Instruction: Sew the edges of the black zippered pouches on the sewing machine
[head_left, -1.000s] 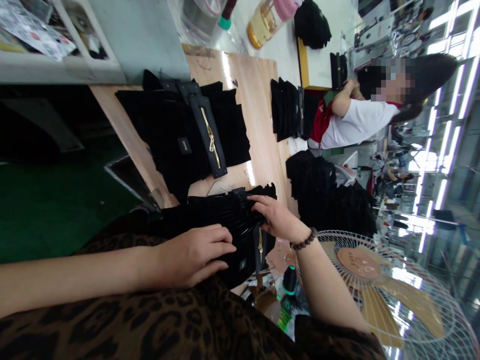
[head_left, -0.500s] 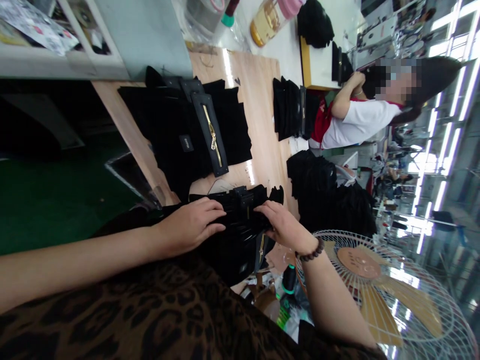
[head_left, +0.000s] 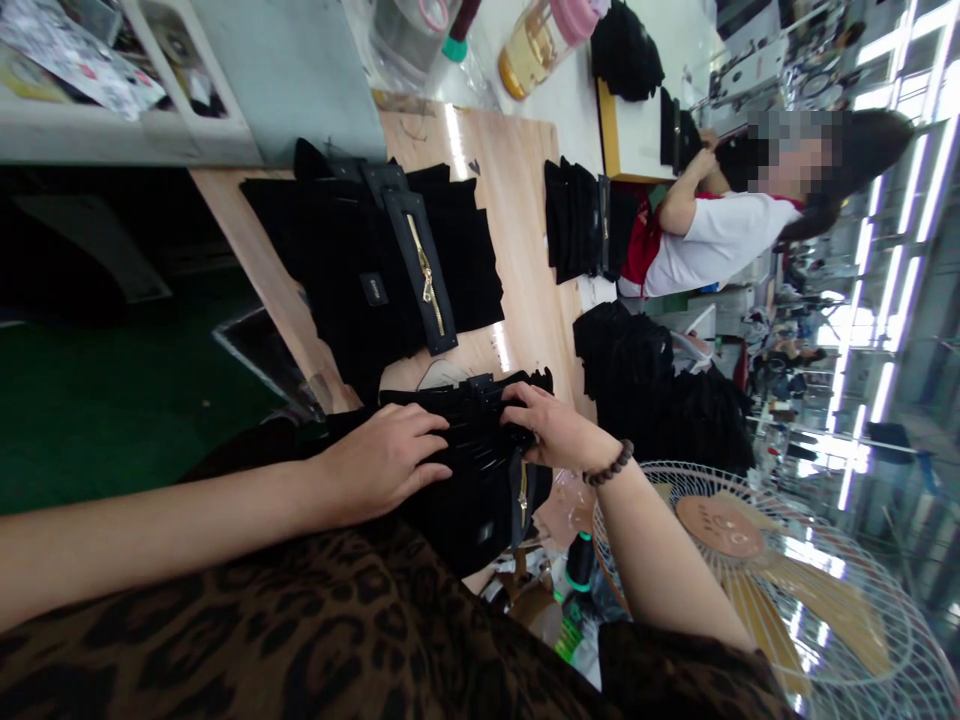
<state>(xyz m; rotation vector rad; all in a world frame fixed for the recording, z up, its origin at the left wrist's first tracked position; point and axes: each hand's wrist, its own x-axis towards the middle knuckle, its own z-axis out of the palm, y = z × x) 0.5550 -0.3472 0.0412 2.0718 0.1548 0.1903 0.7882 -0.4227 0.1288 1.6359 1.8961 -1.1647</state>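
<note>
A stack of black fabric pieces (head_left: 472,470) lies close to my body, its edges fanned in ridges. A dark strip with a gold zipper (head_left: 523,492) shows at its lower right. My left hand (head_left: 394,455) rests on the stack's left side, fingers stretched out and thumb apart. On the other side, my right hand (head_left: 551,425) curls its fingers over the upper edges of the pieces; its fingertips are partly hidden in the black cloth. Farther along the table lies another stack of black pieces (head_left: 337,250), topped by a black strip with a gold zipper (head_left: 426,280).
A wooden tabletop (head_left: 525,240) carries further black piles (head_left: 574,220). A bottle with a pink lid (head_left: 536,50) stands at the far end. A caged fan (head_left: 720,525) is close by my right arm. Another person (head_left: 720,235) works beyond the table.
My right hand has shifted slightly left and up along the stack, and its fingers curl more over the edges. My left hand stays nearly in place.
</note>
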